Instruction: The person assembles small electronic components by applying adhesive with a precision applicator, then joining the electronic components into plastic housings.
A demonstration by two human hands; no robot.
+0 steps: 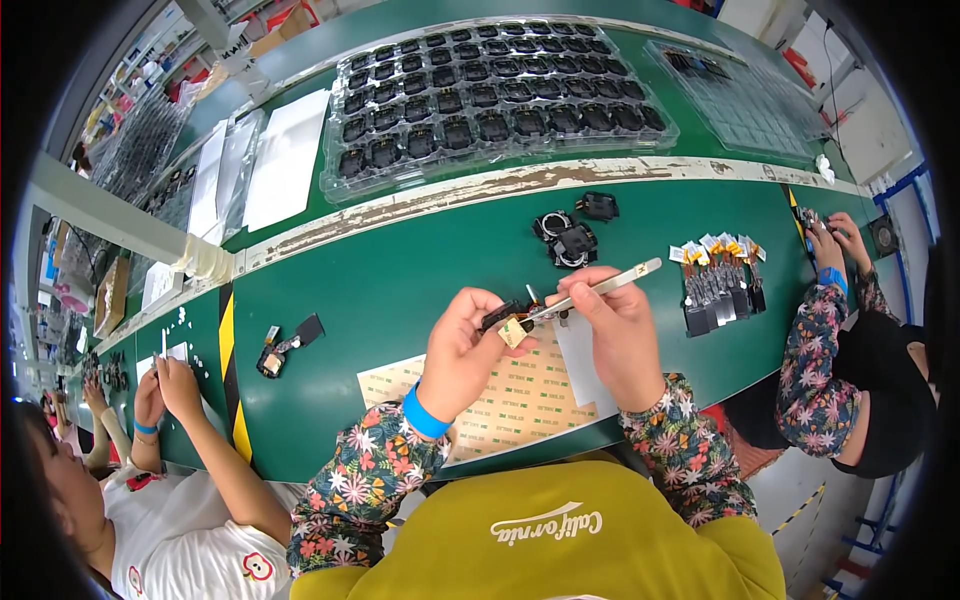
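Observation:
My left hand (457, 352) is closed around a small black plastic part (494, 317), much of it hidden by the fingers. A small tan adhesive square (512, 333) shows at my left thumb tip, against that part. My right hand (622, 335) grips metal tweezers (622, 278), which slant down to the left. Their tips reach the upper edge of the tan square; whether they pinch it I cannot tell. Under both hands lies a tan printed adhesive sheet (530, 405), with a white sheet (580, 365) beside it on the green table (330, 240).
Beyond the hands lie black housings (568, 242). To the right is a row of black parts with flex cables (722, 290); at left, a black assembly (272, 358). A clear tray (335, 190) of black parts stands on the raised shelf. Co-workers sit on both sides.

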